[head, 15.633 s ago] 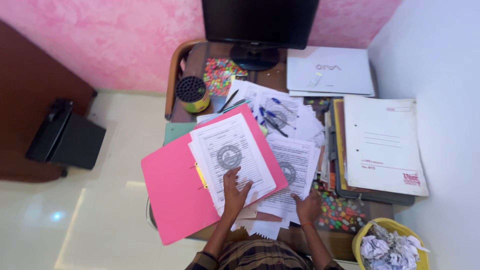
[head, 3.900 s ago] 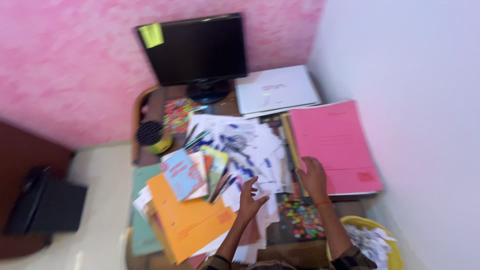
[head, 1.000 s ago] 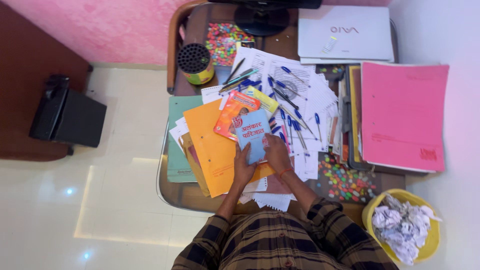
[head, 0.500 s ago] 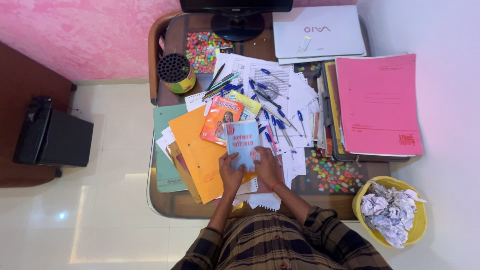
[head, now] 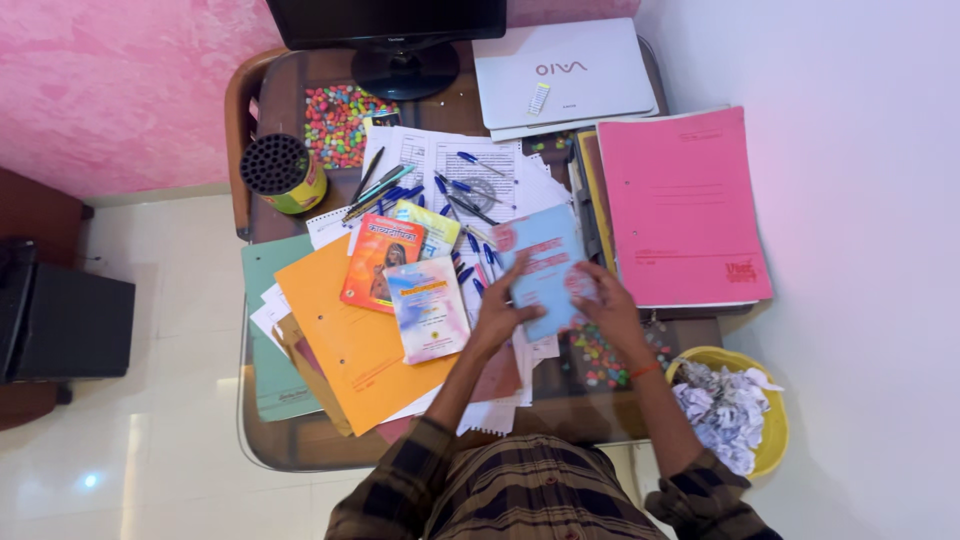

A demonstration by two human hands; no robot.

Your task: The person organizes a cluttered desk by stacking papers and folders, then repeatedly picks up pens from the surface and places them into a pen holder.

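Light-blue booklet (head: 545, 272) lifted rightward toward pink folder (head: 685, 205), clamped by left hand (head: 497, 315) and right hand (head: 608, 305); pastel booklet (head: 428, 308) now uncovered

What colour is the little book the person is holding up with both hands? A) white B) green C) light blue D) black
C: the left hand and right hand grip a light blue booklet with red print, lifted over the scattered pens.

The monitor (head: 385, 22) is cut off by the top edge; the light-blue booklet (head: 540, 268) is motion-blurred.
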